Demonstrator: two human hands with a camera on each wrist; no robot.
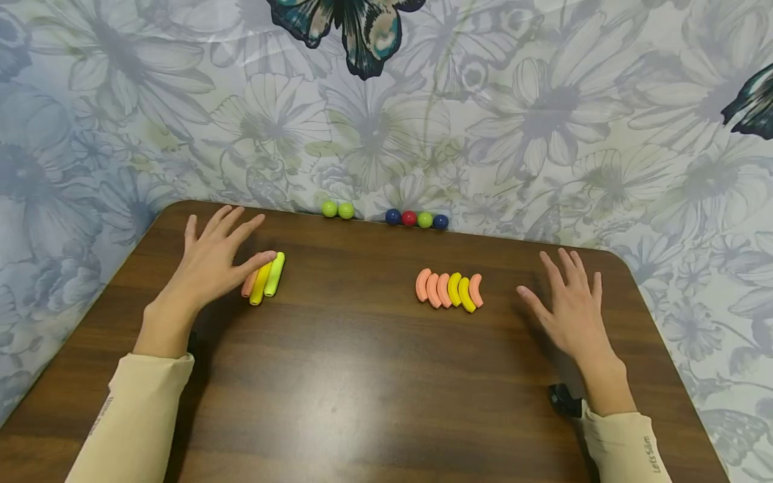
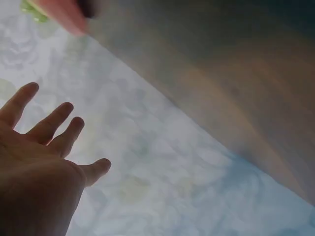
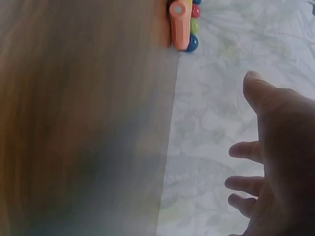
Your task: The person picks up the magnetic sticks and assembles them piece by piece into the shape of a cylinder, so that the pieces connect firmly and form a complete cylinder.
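Note:
My left hand [image 1: 213, 263] hovers at the table's left side, fingers spread and holding nothing. Its thumb tip overlaps the top of a lime-green straight tube [image 1: 275, 275] in the head view. Beside that tube lie a yellow tube [image 1: 260, 284] and an orange tube [image 1: 247, 286], partly hidden by the thumb. Over the right side is my right hand [image 1: 574, 312], its fingers also apart and nothing in them. To the left of its thumb, several curved pieces stand in a row, salmon ones [image 1: 433, 290] and yellow ones [image 1: 455, 289].
Along the back edge sit two green balls [image 1: 337, 209]; farther right are a blue ball [image 1: 393, 217], a red ball [image 1: 408, 219], a green ball [image 1: 425, 220] and another blue ball [image 1: 441, 222]. A flower-patterned wall covering [image 1: 374, 134] rises behind the brown table [image 1: 338, 376].

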